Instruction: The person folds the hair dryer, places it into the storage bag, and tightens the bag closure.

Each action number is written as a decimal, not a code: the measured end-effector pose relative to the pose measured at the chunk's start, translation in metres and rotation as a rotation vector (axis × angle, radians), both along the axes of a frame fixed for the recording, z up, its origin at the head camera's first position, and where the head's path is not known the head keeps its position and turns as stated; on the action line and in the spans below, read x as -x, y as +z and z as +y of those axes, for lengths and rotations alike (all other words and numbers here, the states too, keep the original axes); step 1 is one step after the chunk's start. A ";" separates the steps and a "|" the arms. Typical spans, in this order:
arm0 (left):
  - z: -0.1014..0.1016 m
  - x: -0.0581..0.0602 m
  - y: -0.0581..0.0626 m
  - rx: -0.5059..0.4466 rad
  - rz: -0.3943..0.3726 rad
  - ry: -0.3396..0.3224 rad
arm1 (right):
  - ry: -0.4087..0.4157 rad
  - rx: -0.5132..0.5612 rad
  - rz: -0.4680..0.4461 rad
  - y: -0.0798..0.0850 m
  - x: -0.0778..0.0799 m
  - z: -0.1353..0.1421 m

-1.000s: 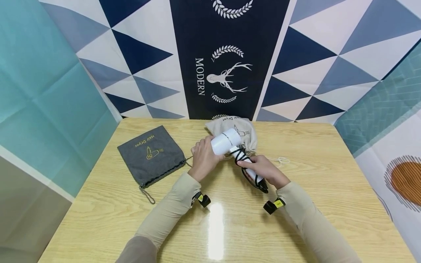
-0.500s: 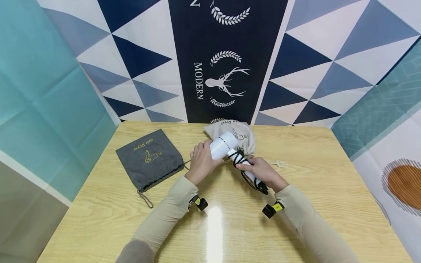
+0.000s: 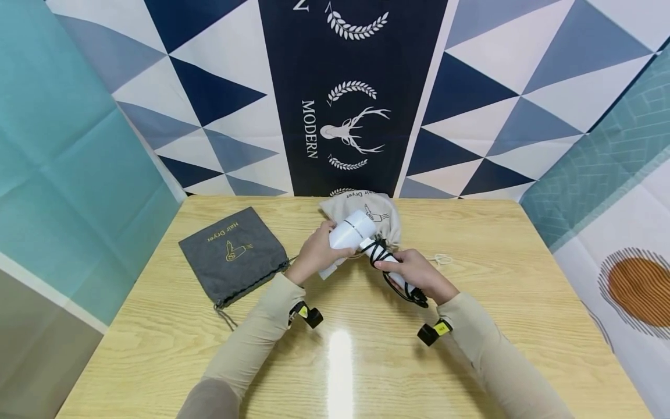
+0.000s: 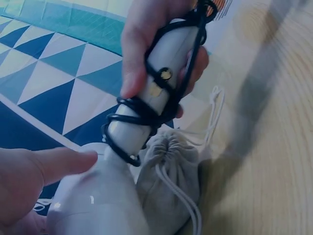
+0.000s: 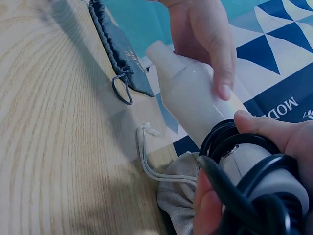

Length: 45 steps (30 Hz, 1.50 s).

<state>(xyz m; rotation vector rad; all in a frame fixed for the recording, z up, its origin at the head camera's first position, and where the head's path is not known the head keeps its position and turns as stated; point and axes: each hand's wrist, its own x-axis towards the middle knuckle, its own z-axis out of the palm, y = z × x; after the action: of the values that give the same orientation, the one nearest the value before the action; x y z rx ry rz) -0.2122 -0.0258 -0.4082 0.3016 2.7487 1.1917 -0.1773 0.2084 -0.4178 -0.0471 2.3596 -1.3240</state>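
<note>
A white hair dryer [image 3: 352, 229] is held above the table between both hands. My right hand [image 3: 416, 272] grips its handle [image 5: 244, 161], fingers and thumb wrapped over the black cord [image 4: 171, 88] wound around it. My left hand [image 3: 319, 250] holds the barrel, with the thumb along one side and the other fingers around the far side. In the right wrist view the narrow nozzle [image 5: 164, 58] sticks out past the left hand. Behind the dryer lies a light beige drawstring bag [image 3: 389, 218] printed with "Hair Dryer", partly covered by it in the head view.
A dark grey drawstring bag [image 3: 232, 254] with gold print lies flat on the left of the wooden table [image 3: 398, 372]. The beige bag's white cord [image 3: 441, 258] trails to its right. Patterned cloth [image 3: 220, 105] hangs along the table's back edge.
My left hand has shifted left and turned on the barrel, and the nozzle now shows below it. The right hand keeps its grip on the handle. The head view has shifted slightly.
</note>
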 end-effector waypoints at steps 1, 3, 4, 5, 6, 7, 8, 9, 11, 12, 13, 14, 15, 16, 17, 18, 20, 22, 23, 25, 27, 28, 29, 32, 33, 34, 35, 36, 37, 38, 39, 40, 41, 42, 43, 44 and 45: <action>-0.001 0.001 0.001 -0.008 -0.025 -0.009 | 0.005 -0.005 0.006 0.000 -0.001 0.000; -0.004 0.003 0.003 -0.033 -0.076 -0.029 | 0.024 -0.028 0.036 -0.001 -0.002 0.000; -0.005 0.004 0.004 -0.047 -0.099 -0.037 | 0.030 -0.038 0.047 -0.001 -0.002 0.000; -0.006 0.005 0.004 -0.058 -0.117 -0.047 | 0.036 -0.048 0.060 -0.001 -0.003 0.000; -0.007 0.007 0.004 -0.066 -0.133 -0.057 | 0.039 -0.055 0.064 -0.002 -0.004 -0.001; -0.009 0.008 0.003 -0.073 -0.150 -0.068 | 0.044 -0.063 0.070 -0.002 -0.005 -0.001; -0.010 0.009 0.003 -0.087 -0.167 -0.081 | 0.056 -0.072 0.080 -0.002 -0.005 -0.001; -0.012 0.010 0.002 -0.094 -0.179 -0.094 | 0.062 -0.077 0.085 -0.003 -0.006 -0.001; -0.014 0.012 0.001 -0.109 -0.197 -0.129 | 0.078 -0.089 0.104 -0.002 -0.009 -0.002; -0.015 0.013 0.000 -0.120 -0.210 -0.145 | 0.088 -0.098 0.120 -0.002 -0.009 -0.002; -0.015 0.013 0.000 -0.133 -0.223 -0.162 | 0.099 -0.105 0.135 -0.002 -0.010 -0.002; -0.015 0.013 0.000 -0.148 -0.237 -0.175 | 0.106 -0.114 0.150 -0.001 -0.011 -0.002; -0.015 0.013 0.000 -0.163 -0.251 -0.185 | 0.111 -0.122 0.166 -0.001 -0.012 -0.002; -0.015 0.013 -0.001 -0.181 -0.265 -0.191 | 0.117 -0.123 0.176 0.000 -0.013 -0.002; -0.015 0.013 -0.002 -0.199 -0.277 -0.193 | 0.126 -0.126 0.190 0.000 -0.013 -0.003; -0.014 0.012 -0.003 -0.213 -0.282 -0.192 | 0.133 -0.126 0.198 0.000 -0.014 -0.002; -0.012 0.011 -0.007 -0.241 -0.268 -0.192 | 0.145 -0.130 0.216 0.000 -0.014 -0.002; -0.010 0.009 -0.009 -0.256 -0.231 -0.187 | 0.154 -0.137 0.230 0.001 -0.014 -0.001; -0.009 0.007 -0.010 -0.259 -0.211 -0.180 | 0.157 -0.144 0.235 0.001 -0.014 -0.001; -0.007 0.005 -0.012 -0.269 -0.178 -0.162 | 0.163 -0.158 0.230 0.001 -0.013 0.000; -0.006 0.001 -0.010 -0.277 -0.162 -0.134 | 0.166 -0.170 0.211 0.002 -0.012 0.000; -0.007 0.001 -0.009 -0.277 -0.154 -0.126 | 0.172 -0.170 0.196 0.003 -0.012 0.000; -0.007 0.000 -0.009 -0.278 -0.152 -0.119 | 0.181 -0.164 0.179 0.003 -0.011 -0.001; -0.007 -0.002 -0.007 -0.278 -0.136 -0.116 | 0.210 -0.123 0.128 0.003 -0.010 -0.002; -0.006 -0.002 -0.007 -0.274 -0.131 -0.117 | 0.216 -0.106 0.107 0.002 -0.009 -0.002; -0.006 -0.003 -0.007 -0.270 -0.127 -0.117 | 0.224 -0.084 0.089 0.002 -0.009 -0.003; -0.006 -0.004 -0.008 -0.269 -0.125 -0.115 | 0.229 -0.068 0.080 0.001 -0.009 -0.003; -0.005 -0.004 -0.008 -0.267 -0.123 -0.114 | 0.231 -0.060 0.079 0.000 -0.009 -0.003; -0.005 -0.005 -0.008 -0.261 -0.126 -0.110 | 0.230 -0.061 0.086 -0.001 -0.009 -0.003; -0.005 -0.005 -0.008 -0.252 -0.127 -0.108 | 0.223 -0.061 0.087 -0.001 -0.009 -0.003; -0.005 -0.005 -0.007 -0.243 -0.132 -0.107 | 0.213 -0.065 0.087 -0.001 -0.009 -0.004; -0.005 -0.005 -0.007 -0.234 -0.137 -0.106 | 0.210 -0.069 0.096 -0.001 -0.009 -0.005; -0.004 -0.005 -0.006 -0.226 -0.140 -0.108 | 0.203 -0.077 0.102 -0.001 -0.009 -0.005; -0.004 -0.005 -0.006 -0.215 -0.140 -0.110 | 0.194 -0.088 0.107 -0.001 -0.009 -0.006; -0.004 -0.005 -0.005 -0.207 -0.143 -0.108 | 0.184 -0.096 0.111 -0.001 -0.010 -0.006; -0.004 -0.005 -0.005 -0.201 -0.144 -0.107 | 0.178 -0.099 0.112 -0.001 -0.010 -0.007; -0.004 -0.005 -0.004 -0.197 -0.144 -0.102 | 0.176 -0.106 0.118 0.000 -0.011 -0.007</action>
<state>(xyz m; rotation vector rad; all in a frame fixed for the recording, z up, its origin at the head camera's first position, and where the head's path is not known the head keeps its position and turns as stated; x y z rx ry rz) -0.2069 -0.0294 -0.4126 0.3558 2.4677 1.4010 -0.1665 0.2014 -0.4182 -0.3023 2.4558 -1.1400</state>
